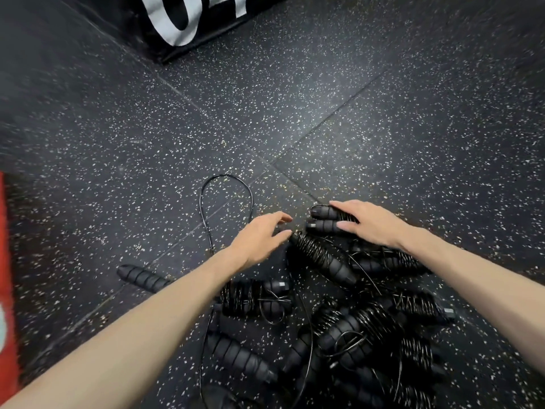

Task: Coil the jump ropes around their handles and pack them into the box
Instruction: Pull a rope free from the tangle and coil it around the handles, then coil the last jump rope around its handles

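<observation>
Speckled black rubber floor tiles (324,98) carry a heap of coiled jump ropes (354,320). Right hand (365,222) grips one coiled bundle (324,218); left hand (262,237) hovers, fingers loosely spread. Black box (188,22) and red object (6,261) are cut off at the frame edges.

Pile of coiled jump ropes (354,314) on floor (324,113) before you, toward right. Loose handle (141,278) left of pile, rope loop (225,202) beyond it. Box (188,22) far ahead.

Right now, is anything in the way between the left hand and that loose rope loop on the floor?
Nothing visible is. The left hand hovers open over bare speckled floor, and the loose rope loop lies just beyond its fingers. The pile of coiled jump ropes sits nearer the person, off to the right, not in between.
</observation>
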